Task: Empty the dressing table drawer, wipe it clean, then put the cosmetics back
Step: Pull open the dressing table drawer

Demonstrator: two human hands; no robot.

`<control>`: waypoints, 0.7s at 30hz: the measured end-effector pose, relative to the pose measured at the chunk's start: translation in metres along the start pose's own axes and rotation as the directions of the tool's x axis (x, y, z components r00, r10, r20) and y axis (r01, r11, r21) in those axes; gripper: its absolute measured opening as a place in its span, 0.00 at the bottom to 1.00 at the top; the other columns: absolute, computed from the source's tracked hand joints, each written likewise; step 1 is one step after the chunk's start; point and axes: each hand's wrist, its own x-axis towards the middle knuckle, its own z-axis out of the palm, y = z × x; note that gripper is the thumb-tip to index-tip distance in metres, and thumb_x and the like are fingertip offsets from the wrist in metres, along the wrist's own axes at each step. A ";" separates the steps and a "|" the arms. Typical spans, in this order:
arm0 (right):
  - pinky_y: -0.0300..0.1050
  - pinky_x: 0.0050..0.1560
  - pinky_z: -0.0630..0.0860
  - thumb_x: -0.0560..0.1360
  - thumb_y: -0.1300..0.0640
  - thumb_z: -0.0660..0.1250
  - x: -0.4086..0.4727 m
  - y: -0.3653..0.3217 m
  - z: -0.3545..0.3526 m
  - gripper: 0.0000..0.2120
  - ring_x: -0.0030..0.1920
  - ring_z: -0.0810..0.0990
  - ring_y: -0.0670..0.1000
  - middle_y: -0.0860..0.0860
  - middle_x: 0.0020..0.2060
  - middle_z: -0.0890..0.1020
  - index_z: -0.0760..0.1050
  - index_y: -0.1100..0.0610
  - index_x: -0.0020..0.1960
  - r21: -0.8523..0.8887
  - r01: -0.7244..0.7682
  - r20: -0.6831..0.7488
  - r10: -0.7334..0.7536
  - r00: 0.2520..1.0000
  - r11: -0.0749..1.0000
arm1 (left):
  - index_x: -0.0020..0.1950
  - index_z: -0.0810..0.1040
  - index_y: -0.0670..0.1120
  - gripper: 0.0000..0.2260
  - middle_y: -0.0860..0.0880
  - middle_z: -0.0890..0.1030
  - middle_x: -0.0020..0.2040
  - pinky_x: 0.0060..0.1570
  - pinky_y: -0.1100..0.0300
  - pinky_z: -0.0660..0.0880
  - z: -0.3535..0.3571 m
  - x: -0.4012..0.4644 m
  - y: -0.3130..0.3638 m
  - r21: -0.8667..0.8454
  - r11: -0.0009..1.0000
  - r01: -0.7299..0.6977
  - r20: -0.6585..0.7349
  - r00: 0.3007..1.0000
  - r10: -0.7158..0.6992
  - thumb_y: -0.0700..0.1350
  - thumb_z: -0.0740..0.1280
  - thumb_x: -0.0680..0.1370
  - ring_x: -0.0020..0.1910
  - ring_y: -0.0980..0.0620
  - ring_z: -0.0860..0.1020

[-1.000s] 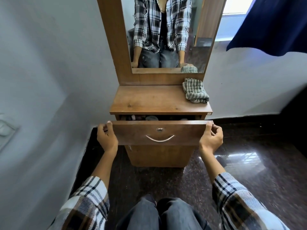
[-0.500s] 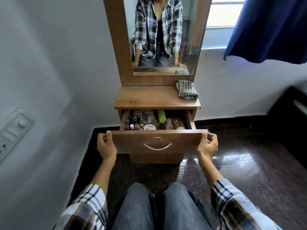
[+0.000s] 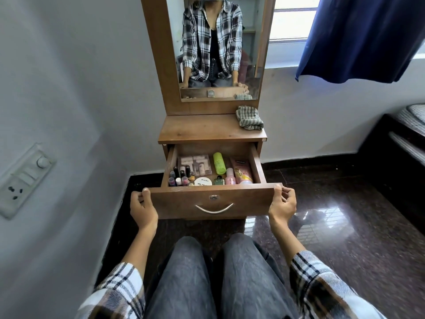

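Observation:
The wooden drawer of the dressing table stands pulled far out toward me. My left hand grips the left end of its front panel and my right hand grips the right end. Inside lie several cosmetics: a green bottle, a pink tube, a small pink bottle, several nail polish bottles, a white round jar and a palette. A checked cloth lies crumpled on the table top at the right.
A mirror rises above the table top. The white wall on the left carries a switchboard. A dark polished floor spreads to the right, with a bed edge and a blue curtain beyond. My knees are under the drawer.
Both hands have pulled the drawer from nearly closed to far out, which uncovered the cosmetics inside. The view has backed away from the table.

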 end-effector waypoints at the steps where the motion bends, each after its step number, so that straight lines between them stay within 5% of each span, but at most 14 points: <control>1: 0.43 0.45 0.74 0.77 0.47 0.63 -0.002 0.001 -0.002 0.10 0.47 0.78 0.52 0.59 0.52 0.78 0.72 0.53 0.46 -0.002 0.002 -0.001 -0.002 1.000 1.000 | 0.45 0.68 0.44 0.11 0.45 0.74 0.44 0.43 0.55 0.68 -0.002 -0.002 -0.001 0.002 1.000 0.000 0.000 1.000 0.000 0.50 0.57 0.81 0.42 0.48 0.72; 16: 0.41 0.44 0.72 0.77 0.46 0.62 -0.025 -0.003 -0.030 0.10 0.47 0.78 0.51 0.58 0.52 0.78 0.72 0.54 0.47 0.004 -0.015 0.020 0.015 1.000 1.000 | 0.45 0.69 0.43 0.10 0.46 0.73 0.43 0.43 0.57 0.67 -0.026 -0.033 0.000 -0.018 1.000 -0.006 -0.016 1.000 0.006 0.48 0.58 0.81 0.41 0.49 0.72; 21: 0.48 0.48 0.77 0.77 0.46 0.62 -0.025 -0.004 -0.032 0.11 0.50 0.79 0.55 0.59 0.53 0.78 0.72 0.54 0.48 -0.014 -0.033 0.036 0.034 0.999 0.999 | 0.45 0.69 0.43 0.10 0.46 0.73 0.43 0.43 0.57 0.66 -0.028 -0.033 0.002 -0.022 1.000 0.010 -0.014 1.000 -0.010 0.48 0.59 0.81 0.41 0.50 0.71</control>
